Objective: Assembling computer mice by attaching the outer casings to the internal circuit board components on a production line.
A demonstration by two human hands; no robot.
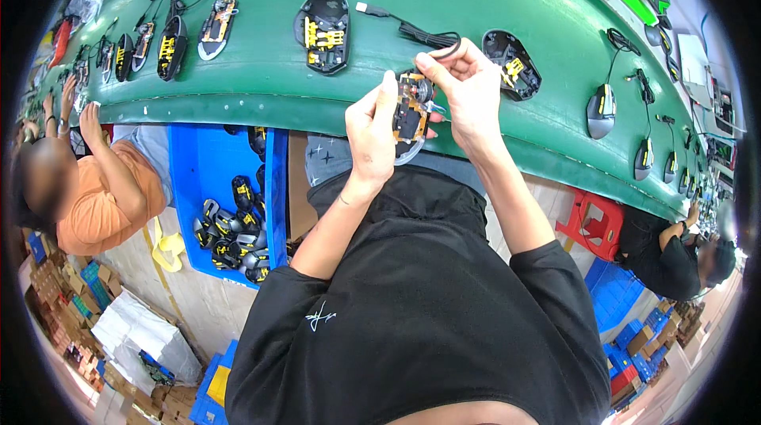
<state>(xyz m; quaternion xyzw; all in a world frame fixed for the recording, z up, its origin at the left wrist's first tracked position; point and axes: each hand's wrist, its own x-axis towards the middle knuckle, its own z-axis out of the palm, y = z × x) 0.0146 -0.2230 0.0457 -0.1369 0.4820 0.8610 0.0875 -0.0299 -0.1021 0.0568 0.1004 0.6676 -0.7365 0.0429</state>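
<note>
Over the front edge of the green bench, my left hand (371,128) grips an open computer mouse base (412,114) by its left side. Its orange-brown circuit board and dark scroll wheel face up. At its upper end my right hand (469,96) is closed in a pinch on the black mouse cable (428,35); the exact contact is partly hidden by the fingers. The bundled cable runs left across the bench to a light USB plug. An upturned black mouse top shell (514,67) with yellow parts lies just beyond my right hand. Another such shell (325,32) lies farther left.
More mouse bases (216,28) and shells line the green bench (261,68) at left. Assembled mice (601,112) with cables are on the right. Below the bench, a blue bin (277,203) holds several shells. Co-workers sit at both sides; a red stool (590,223) stands at right.
</note>
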